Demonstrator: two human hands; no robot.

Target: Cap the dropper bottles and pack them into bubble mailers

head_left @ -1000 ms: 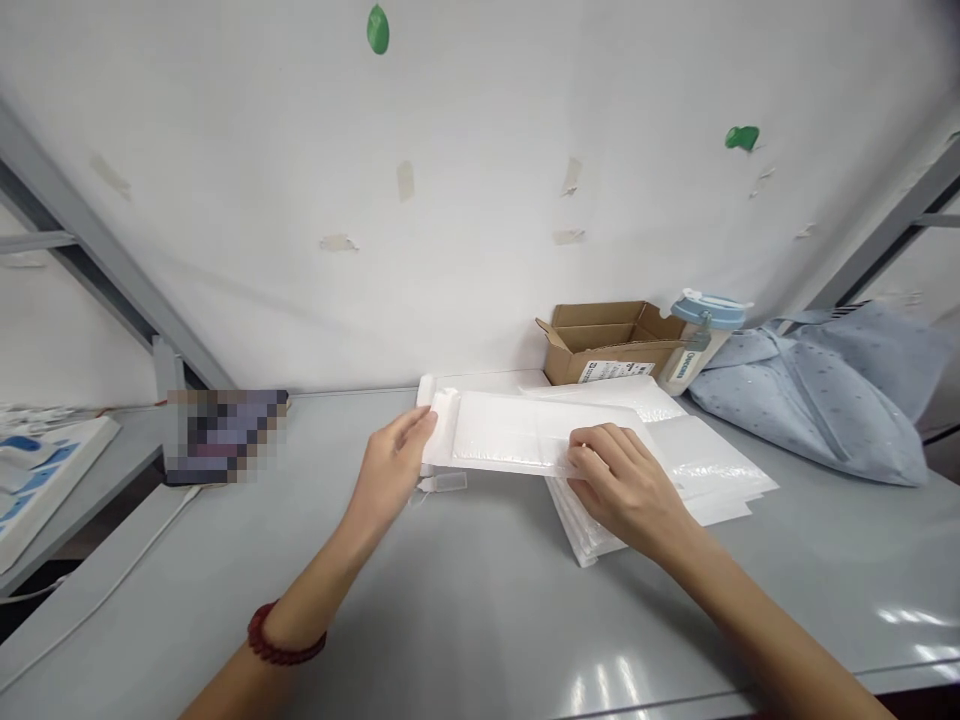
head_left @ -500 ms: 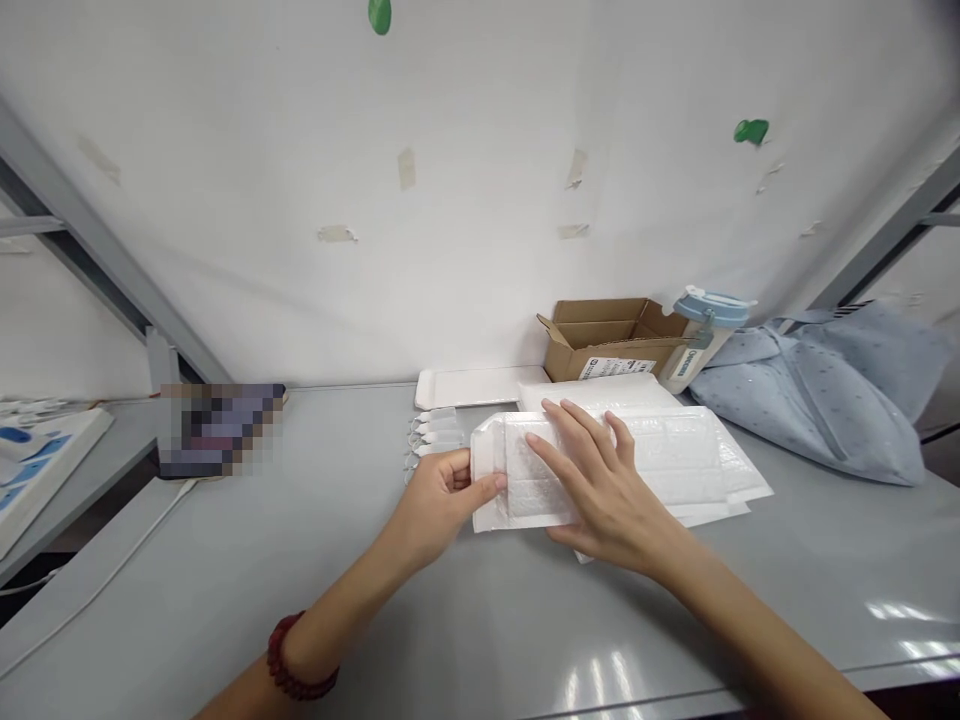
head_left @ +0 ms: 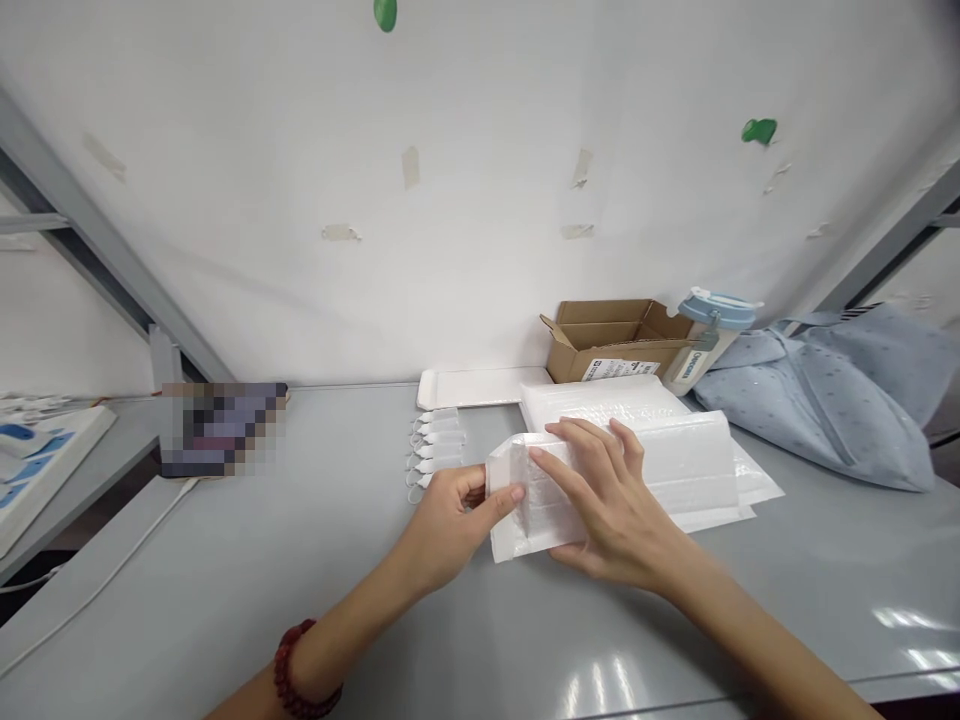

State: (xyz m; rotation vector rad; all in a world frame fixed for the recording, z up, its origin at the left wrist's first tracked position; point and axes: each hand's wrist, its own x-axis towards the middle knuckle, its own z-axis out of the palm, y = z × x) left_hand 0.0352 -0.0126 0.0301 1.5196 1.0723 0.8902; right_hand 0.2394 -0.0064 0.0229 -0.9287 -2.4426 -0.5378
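Note:
A white bubble mailer (head_left: 679,470) is held just above the grey table, its folded flap end toward the left. My left hand (head_left: 465,520) pinches that flap end, thumb on top and fingers curled behind. Over the mailer's upper face lies my right hand (head_left: 607,500), fingers spread across it and thumb at the lower edge, gripping it. More white bubble mailers (head_left: 607,397) lie in a pile behind and under it. Left of the mailer, several small white tags with string loops (head_left: 441,440) are laid in a column.
Another white mailer (head_left: 487,388) lies against the wall. An open cardboard box (head_left: 615,340), a blue-lidded bottle (head_left: 709,340) and a light blue cloth bag (head_left: 825,400) stand at the back right. A blurred device (head_left: 232,430) with a white cable is at the left.
Both hands have moved slightly right and nearer to me with the mailer, which is now tilted a little more. More of the small tags show.

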